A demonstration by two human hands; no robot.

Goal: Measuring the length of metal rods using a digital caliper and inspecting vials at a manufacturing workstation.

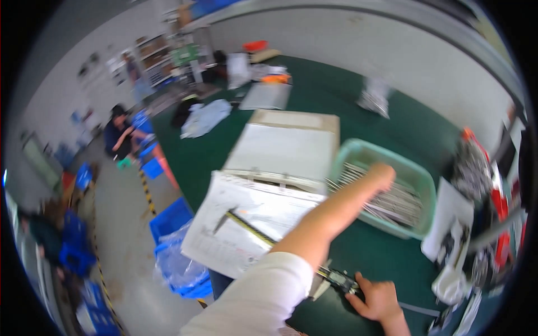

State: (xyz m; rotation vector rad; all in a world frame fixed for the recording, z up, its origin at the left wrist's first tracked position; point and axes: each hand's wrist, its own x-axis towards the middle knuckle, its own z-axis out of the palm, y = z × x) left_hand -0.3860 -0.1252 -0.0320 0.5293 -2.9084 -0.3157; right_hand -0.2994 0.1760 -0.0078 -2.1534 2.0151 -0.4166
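Observation:
My left arm in a white sleeve reaches across the papers, with my left hand (382, 176) over a pale green plastic bin (428, 193). Thin metal rods (400, 204) lie in a heap inside it. The fingers look curled down, and what they hold is hidden. Lower right, my right hand (375, 299) is closed around the end of a digital caliper (339, 280). The caliper's yellowish beam seems to run behind my forearm to a jaw lying over a printed sheet (210, 246).
A ring binder (283, 148) lies beside the bin on the green table (314, 84). At the right are a clear bag of parts (471, 168) and a clutter of tools. Another bag (375, 98) sits farther back. Blue crates (171, 218) stand on the floor left; a person (119, 134) crouches beyond.

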